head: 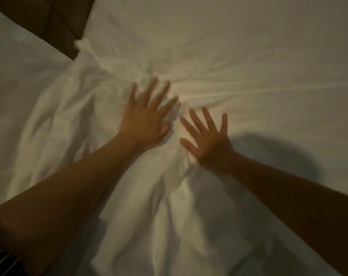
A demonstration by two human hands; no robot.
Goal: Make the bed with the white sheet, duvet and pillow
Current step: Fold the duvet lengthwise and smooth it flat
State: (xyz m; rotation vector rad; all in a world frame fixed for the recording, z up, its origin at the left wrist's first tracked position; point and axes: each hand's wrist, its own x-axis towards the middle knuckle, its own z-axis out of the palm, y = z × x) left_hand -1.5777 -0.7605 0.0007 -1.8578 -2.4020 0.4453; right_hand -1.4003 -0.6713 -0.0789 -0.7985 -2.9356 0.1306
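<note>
Both arms extended forward, left hand (147, 120) and right hand (209, 138) side by side, palms down, fingers straight and splayed.

This is a dimly, warmly lit bedroom. A bed (249, 26) under a smooth white sheet (288, 72) fills the view, with rumpled white bedding (129, 196) heaped at its near edge. Beyond its far left corner is a dark brown surface (49, 16) with seams, either floor or headboard.

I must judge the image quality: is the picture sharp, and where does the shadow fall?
Head view: dim, warm light; the left hand is motion-blurred, the right hand sharper; a dark shadow lies on the white sheet right of it.
</note>
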